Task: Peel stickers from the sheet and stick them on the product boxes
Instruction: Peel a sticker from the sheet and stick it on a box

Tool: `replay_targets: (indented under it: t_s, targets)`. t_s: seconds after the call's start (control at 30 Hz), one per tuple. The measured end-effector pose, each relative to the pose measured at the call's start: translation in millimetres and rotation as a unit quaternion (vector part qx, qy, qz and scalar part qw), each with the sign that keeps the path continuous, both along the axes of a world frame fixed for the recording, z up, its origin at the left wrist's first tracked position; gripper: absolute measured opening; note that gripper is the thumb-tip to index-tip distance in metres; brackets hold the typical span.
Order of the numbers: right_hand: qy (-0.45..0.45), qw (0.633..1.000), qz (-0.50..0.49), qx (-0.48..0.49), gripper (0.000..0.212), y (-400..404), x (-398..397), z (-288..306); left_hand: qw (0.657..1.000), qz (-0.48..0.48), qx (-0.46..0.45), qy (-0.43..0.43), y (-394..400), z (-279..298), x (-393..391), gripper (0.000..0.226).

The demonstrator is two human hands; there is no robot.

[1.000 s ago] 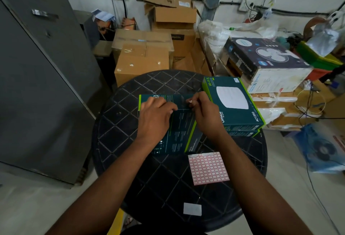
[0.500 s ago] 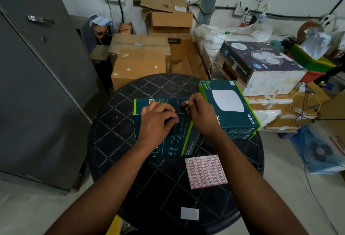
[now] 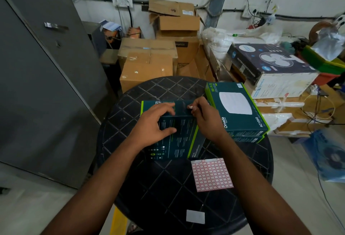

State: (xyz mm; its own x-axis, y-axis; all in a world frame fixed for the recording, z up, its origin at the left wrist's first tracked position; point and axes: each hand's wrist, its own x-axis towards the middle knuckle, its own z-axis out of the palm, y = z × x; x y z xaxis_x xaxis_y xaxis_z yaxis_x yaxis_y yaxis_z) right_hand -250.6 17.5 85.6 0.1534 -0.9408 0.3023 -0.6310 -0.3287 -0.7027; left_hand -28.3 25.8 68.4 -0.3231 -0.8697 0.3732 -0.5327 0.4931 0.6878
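We steady dark box (image 3: 175,137) on desk (image 3: 130,107), left hand (image 3: 156,122) spread flat, right hand (image 3: 205,117) pinching sticker (image 3: 190,106); sticker sheet (image 3: 211,174) nearby, stacked boxes (image 3: 237,109) alongside, cartons (image 3: 147,66) behind.

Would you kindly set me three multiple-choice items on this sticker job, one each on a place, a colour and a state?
1. Where does the sticker sheet lie on the table?
A. on the stacked boxes
B. nearer the person than the box being labelled
C. on the floor

2. What colour are the sheet's grid lines?
A. blue
B. green
C. red

3. What is the right hand doing?
A. pinching a sticker at the box
B. lying flat on the sheet
C. lifting the fan carton

Answers: 1 B, it lies just below the box in view; 2 C, the squares are red-edged; 3 A, a pale sticker shows at its fingertips.
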Motion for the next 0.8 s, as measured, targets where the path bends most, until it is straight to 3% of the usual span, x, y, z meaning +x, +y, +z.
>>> replay_targets:
  t_s: [0.07, 0.17, 0.27, 0.37, 0.57, 0.8]
  targets:
    - [0.001, 1.0, 0.001, 0.009, 0.011, 0, 1, 1, 0.999, -0.011, 0.011, -0.037, -2, 1, 4, 0.013]
    - [0.003, 1.0, 0.01, 0.014, 0.01, -2, 1, 2, 1.0, -0.003, 0.015, -0.019, -2, 2, 3, 0.045]
    - [0.009, 1.0, 0.024, 0.006, 0.009, -2, -1, -1, 0.999, 0.009, 0.007, -0.044, -1, 4, 2, 0.023]
    - [0.038, 0.998, 0.027, -0.037, 0.009, -2, -1, -5, 0.997, 0.037, -0.031, -0.063, -3, -4, -5, 0.042]
    - [0.082, 0.993, 0.02, -0.083, 0.005, 1, 9, -15, 0.989, 0.124, -0.081, -0.021, -6, -11, -27, 0.02]
    - [0.123, 0.987, 0.004, -0.106, 0.008, 0, 18, -14, 0.988, 0.13, -0.077, -0.012, -8, -8, -30, 0.01]
